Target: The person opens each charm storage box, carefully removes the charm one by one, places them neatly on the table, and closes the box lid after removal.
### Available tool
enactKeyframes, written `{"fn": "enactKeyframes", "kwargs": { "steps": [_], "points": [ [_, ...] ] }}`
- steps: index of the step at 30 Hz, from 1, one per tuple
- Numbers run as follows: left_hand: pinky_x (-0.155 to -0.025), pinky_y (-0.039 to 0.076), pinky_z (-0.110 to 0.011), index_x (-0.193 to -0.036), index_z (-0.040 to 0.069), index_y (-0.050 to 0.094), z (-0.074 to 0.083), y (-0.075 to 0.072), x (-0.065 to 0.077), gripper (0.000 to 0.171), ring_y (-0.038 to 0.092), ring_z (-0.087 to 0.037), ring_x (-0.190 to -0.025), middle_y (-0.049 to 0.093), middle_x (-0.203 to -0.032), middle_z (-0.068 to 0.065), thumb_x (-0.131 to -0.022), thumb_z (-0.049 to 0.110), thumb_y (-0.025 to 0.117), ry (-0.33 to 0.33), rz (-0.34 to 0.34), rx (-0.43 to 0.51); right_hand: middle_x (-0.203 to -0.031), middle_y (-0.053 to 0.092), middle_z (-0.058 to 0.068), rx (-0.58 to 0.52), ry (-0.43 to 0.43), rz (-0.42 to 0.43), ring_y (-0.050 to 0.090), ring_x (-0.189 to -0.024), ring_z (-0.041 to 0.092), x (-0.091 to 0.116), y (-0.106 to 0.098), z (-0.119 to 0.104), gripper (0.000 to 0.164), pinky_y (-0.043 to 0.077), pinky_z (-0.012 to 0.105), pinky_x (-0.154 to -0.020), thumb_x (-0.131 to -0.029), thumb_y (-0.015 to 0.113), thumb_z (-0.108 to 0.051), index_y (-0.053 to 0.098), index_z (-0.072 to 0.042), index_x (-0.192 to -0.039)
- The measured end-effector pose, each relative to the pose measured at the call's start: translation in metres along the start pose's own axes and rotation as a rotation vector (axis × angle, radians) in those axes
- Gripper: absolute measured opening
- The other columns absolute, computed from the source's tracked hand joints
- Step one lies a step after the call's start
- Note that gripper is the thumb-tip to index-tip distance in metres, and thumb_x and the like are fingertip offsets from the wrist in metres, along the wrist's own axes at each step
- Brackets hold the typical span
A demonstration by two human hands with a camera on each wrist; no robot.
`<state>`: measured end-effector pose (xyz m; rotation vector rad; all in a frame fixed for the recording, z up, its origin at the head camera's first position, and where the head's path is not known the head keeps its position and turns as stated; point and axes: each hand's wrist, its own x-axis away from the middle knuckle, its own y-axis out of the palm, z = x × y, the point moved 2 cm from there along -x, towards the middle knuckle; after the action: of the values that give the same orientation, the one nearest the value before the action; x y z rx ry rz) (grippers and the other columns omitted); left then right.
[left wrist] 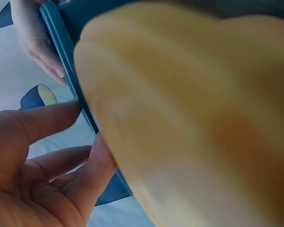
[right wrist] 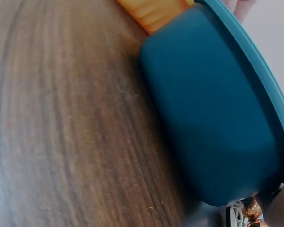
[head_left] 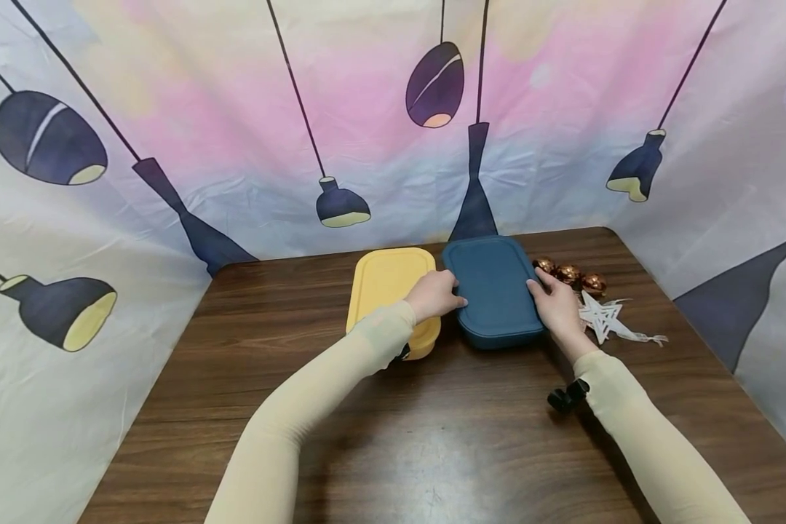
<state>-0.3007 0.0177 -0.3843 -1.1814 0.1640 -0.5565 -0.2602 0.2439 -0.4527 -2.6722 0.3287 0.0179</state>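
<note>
A blue lidded box (head_left: 496, 284) stands toward the back of the wooden table, its lid in place. On its left side, my left hand (head_left: 432, 295) holds the lid's rim with the fingertips, also seen at close range in the left wrist view. My right hand (head_left: 557, 306) grips the opposite side, thumb on the lid's edge and the other fingers mostly hidden. Just left of the blue box is a yellow lidded box (head_left: 393, 273), partly covered by my left forearm. In the right wrist view the blue box's wall (right wrist: 213, 99) fills much of the frame.
Several shiny copper-coloured balls (head_left: 568, 274) lie right of the blue box. Near my right hand is a white star ornament (head_left: 601, 318) with a ribbon. Behind the wooden table (head_left: 432, 437) hangs a cloth backdrop (head_left: 249, 109) printed with lamps.
</note>
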Motion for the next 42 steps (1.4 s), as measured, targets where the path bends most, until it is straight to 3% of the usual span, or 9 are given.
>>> {"fn": "enactKeyframes", "kwargs": {
  "steps": [4, 12, 19, 26, 31, 34, 36, 40, 42],
  "points": [
    [-0.055, 0.036, -0.023, -0.073, 0.010, 0.060, 0.000, 0.001, 0.000, 0.031, 0.042, -0.013, -0.051, 0.039, -0.058, 0.001, -0.099, 0.025, 0.068, 0.002, -0.001, -0.018, -0.157, 0.036, 0.023, 0.002, -0.004, 0.022, 0.036, -0.143, 0.041, 0.000, 0.003, 0.000, 0.052, 0.036, 0.055, -0.110, -0.109, 0.047, -0.025, 0.038, -0.004, -0.155],
    [-0.065, 0.043, -0.026, -0.113, 0.002, 0.071, -0.002, 0.007, 0.003, 0.027, 0.051, -0.015, -0.059, 0.051, -0.068, -0.002, -0.101, 0.025, 0.065, -0.005, -0.003, -0.009, -0.158, 0.033, 0.025, 0.015, 0.015, -0.004, 0.033, -0.143, 0.043, 0.000, 0.006, -0.003, 0.051, 0.035, 0.056, -0.111, -0.109, 0.045, -0.020, 0.035, -0.002, -0.156],
    [-0.064, 0.042, -0.025, -0.104, 0.000, 0.071, -0.001, 0.008, 0.004, 0.032, 0.045, -0.013, -0.052, 0.044, -0.060, 0.000, -0.105, 0.029, 0.057, -0.004, -0.032, 0.037, -0.159, 0.030, 0.026, -0.041, 0.075, -0.022, 0.034, -0.143, 0.043, -0.001, 0.006, -0.004, 0.053, 0.036, 0.056, -0.110, -0.109, 0.043, -0.019, 0.032, -0.002, -0.157],
    [-0.076, 0.046, -0.027, -0.131, -0.001, 0.065, 0.002, 0.003, 0.011, 0.043, 0.054, -0.012, -0.066, 0.062, -0.076, -0.005, -0.106, 0.032, 0.054, -0.027, -0.041, 0.124, -0.159, 0.030, 0.026, 0.000, 0.057, -0.026, 0.032, -0.143, 0.044, -0.006, 0.002, -0.003, 0.053, 0.034, 0.057, -0.111, -0.110, 0.042, -0.021, 0.031, -0.003, -0.158],
    [-0.066, 0.043, -0.026, -0.140, 0.001, 0.059, -0.002, 0.005, 0.022, 0.047, 0.043, -0.014, -0.050, 0.054, -0.064, -0.004, -0.106, 0.033, 0.055, 0.027, -0.076, 0.151, -0.161, 0.025, 0.027, 0.079, 0.053, -0.069, 0.027, -0.145, 0.047, -0.003, 0.001, 0.003, 0.058, 0.030, 0.061, -0.112, -0.111, 0.038, -0.029, 0.023, -0.004, -0.160],
    [-0.062, 0.041, -0.026, -0.144, 0.002, 0.056, -0.009, -0.002, 0.028, 0.048, 0.040, -0.015, -0.047, 0.065, -0.076, -0.004, -0.106, 0.031, 0.055, 0.102, -0.006, 0.124, -0.161, 0.021, 0.029, 0.132, -0.011, -0.089, 0.025, -0.144, 0.050, -0.002, -0.003, 0.002, 0.065, 0.028, 0.064, -0.111, -0.110, 0.036, -0.038, 0.017, -0.003, -0.161],
    [-0.072, 0.049, -0.027, -0.146, 0.004, 0.054, -0.017, -0.016, 0.032, 0.049, 0.059, -0.016, -0.064, 0.072, -0.104, -0.007, -0.106, 0.032, 0.054, 0.146, 0.091, 0.074, -0.161, 0.019, 0.030, 0.160, -0.090, -0.073, 0.023, -0.144, 0.052, -0.004, -0.011, -0.005, 0.070, 0.026, 0.067, -0.110, -0.109, 0.037, -0.042, 0.014, -0.003, -0.162],
    [-0.109, 0.042, -0.036, -0.149, 0.006, 0.051, -0.032, -0.065, 0.043, 0.050, 0.058, -0.024, -0.127, 0.055, -0.147, -0.008, -0.107, 0.033, 0.051, 0.202, 0.321, -0.014, -0.163, 0.013, 0.028, 0.161, -0.270, 0.043, 0.017, -0.146, 0.052, -0.012, -0.038, -0.036, 0.072, 0.020, 0.070, -0.111, -0.107, 0.045, -0.043, 0.016, -0.006, -0.162],
    [-0.114, 0.036, -0.042, -0.149, 0.006, 0.049, -0.039, -0.095, 0.052, 0.050, 0.050, -0.028, -0.135, 0.054, -0.147, -0.012, -0.107, 0.032, 0.052, 0.229, 0.454, -0.051, -0.166, 0.010, 0.022, 0.134, -0.354, 0.136, 0.012, -0.150, 0.046, -0.015, -0.053, -0.054, 0.071, 0.016, 0.068, -0.115, -0.106, 0.050, -0.039, 0.020, -0.009, -0.162]
  ]
}}
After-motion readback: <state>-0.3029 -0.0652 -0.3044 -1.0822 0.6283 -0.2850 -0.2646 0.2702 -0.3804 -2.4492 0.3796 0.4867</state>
